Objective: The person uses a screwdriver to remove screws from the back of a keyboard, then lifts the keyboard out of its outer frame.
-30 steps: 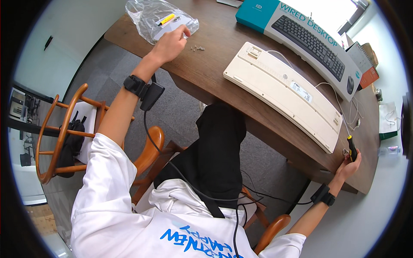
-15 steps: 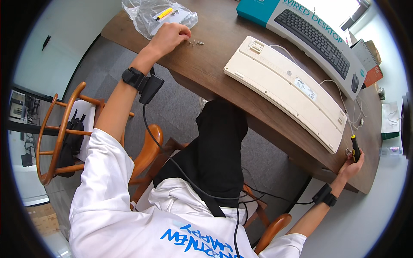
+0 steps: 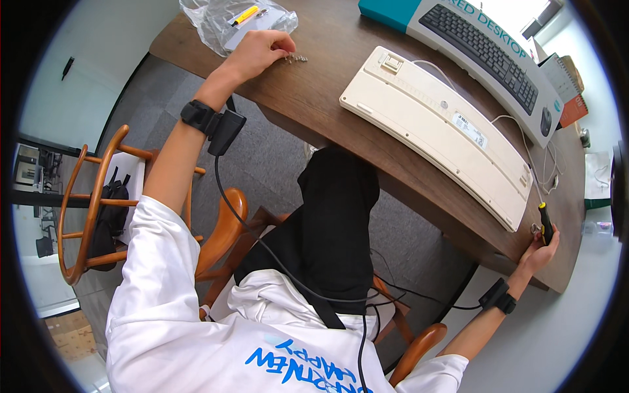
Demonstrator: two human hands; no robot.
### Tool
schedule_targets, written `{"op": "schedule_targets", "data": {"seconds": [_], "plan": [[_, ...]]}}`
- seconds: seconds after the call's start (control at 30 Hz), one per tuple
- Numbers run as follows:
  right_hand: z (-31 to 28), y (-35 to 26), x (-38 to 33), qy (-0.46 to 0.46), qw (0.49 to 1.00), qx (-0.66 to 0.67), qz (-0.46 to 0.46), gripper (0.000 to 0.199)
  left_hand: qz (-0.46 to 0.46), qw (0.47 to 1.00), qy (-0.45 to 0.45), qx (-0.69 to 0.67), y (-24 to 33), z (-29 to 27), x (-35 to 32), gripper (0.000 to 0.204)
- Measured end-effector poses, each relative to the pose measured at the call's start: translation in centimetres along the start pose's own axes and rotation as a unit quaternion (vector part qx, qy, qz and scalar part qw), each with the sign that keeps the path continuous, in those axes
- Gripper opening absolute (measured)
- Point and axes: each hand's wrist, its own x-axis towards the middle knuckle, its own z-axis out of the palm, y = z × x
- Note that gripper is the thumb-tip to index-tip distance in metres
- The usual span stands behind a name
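Keyboard [image 3: 436,128], box [image 3: 475,62] behind, separates left fingers [image 3: 282,40] near screws [image 3: 300,59], grip unclear, from right fingers [image 3: 553,237] holding a screwdriver [image 3: 544,217]

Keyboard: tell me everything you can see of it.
The keyboard lies underside up on the desk, slanting down toward the right. It is long, cream-coloured and looks like plastic, with a white label, a round grey mark and small foot-like pieces near both ends. A pale cable curves behind it. Neither hand touches it.
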Motion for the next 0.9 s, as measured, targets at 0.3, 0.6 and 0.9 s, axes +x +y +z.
{"op": "schedule_targets", "data": {"seconds": [0.3,0.6,0.9], "plan": [[0.4,-0.2,-0.3,0.010,1.000,-0.005,-0.012,0.034,-0.002,0.999,0.032,-0.040,-0.7,0.4,-1.0,0.012],[-0.2,0.5,0.3,0.054,0.998,-0.003,-0.031,0.026,-0.032,0.994,0.033,-0.103,-1.1,1.2,-1.0,0.016],[2.1,-1.3,-2.3,0.079,0.991,0.106,-0.027,0.032,-0.056,0.987,0.131,-0.078,-1.0,1.6,-3.1,0.027]]}}
